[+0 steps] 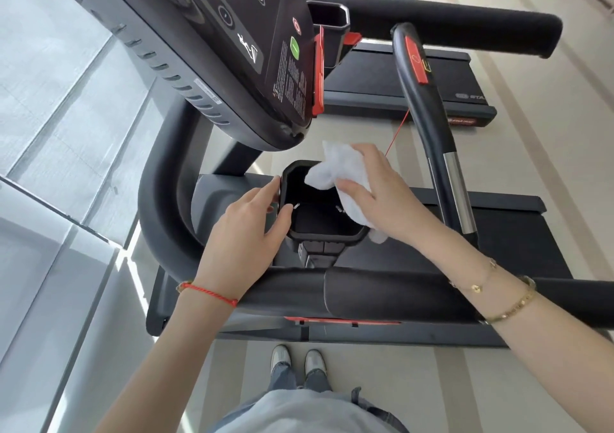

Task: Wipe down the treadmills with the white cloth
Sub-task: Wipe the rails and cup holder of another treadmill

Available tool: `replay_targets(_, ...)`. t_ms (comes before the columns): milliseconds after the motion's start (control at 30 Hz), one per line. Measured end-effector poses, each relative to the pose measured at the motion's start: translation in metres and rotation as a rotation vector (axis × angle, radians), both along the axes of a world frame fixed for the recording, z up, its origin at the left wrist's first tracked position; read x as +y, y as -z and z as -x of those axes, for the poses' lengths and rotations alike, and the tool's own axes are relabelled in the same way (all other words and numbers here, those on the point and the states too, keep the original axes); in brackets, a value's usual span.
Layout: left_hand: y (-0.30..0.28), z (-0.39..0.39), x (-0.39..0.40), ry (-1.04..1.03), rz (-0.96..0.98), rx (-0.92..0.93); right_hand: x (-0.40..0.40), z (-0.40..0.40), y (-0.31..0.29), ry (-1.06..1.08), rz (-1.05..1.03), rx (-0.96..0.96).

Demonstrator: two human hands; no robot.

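A black treadmill stands in front of me, its padded side handrail (398,294) crossing low in view. A black cup holder (319,233) sticks out beneath the control console (252,50). My left hand (246,233) grips the holder's left rim, thumb hooked over the edge. My right hand (378,196) presses a crumpled white cloth (342,170) onto the holder's right rim, with part of the cloth hanging into the opening. The cloth's lower end shows under my wrist.
A curved grip bar (428,116) with a red stop button and a steel sensor rises right of the holder. A red safety cord (397,133) hangs nearby. A second treadmill (398,76) stands beyond. Glass panels (50,133) line the left. My shoes (295,361) stand on the floor.
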State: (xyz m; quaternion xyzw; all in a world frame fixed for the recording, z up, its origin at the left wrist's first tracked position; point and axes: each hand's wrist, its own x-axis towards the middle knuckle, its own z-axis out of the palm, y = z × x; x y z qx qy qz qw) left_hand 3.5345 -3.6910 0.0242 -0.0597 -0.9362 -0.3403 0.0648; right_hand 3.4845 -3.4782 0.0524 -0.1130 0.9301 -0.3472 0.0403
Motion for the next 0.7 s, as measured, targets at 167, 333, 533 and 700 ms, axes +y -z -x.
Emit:
replay_targets(167,0.002,0.001,0.001,0.01,-0.027,0.017,0.007,-0.011,0.005,-0.101,-0.036,-0.05)
replay_targets(333,0.003,0.0,0.001,-0.003,-0.028,0.032,0.002,0.03,-0.007,-0.247,-0.222,0.056)
replay_targets(533,0.001,0.001,0.003,-0.004,-0.025,0.046,-0.029,0.043,-0.004,-0.482,-0.491,0.29)
replay_targets(700,0.001,0.0,0.002,-0.005,-0.008,0.038,-0.021,0.028,0.004,-0.342,-0.436,0.301)
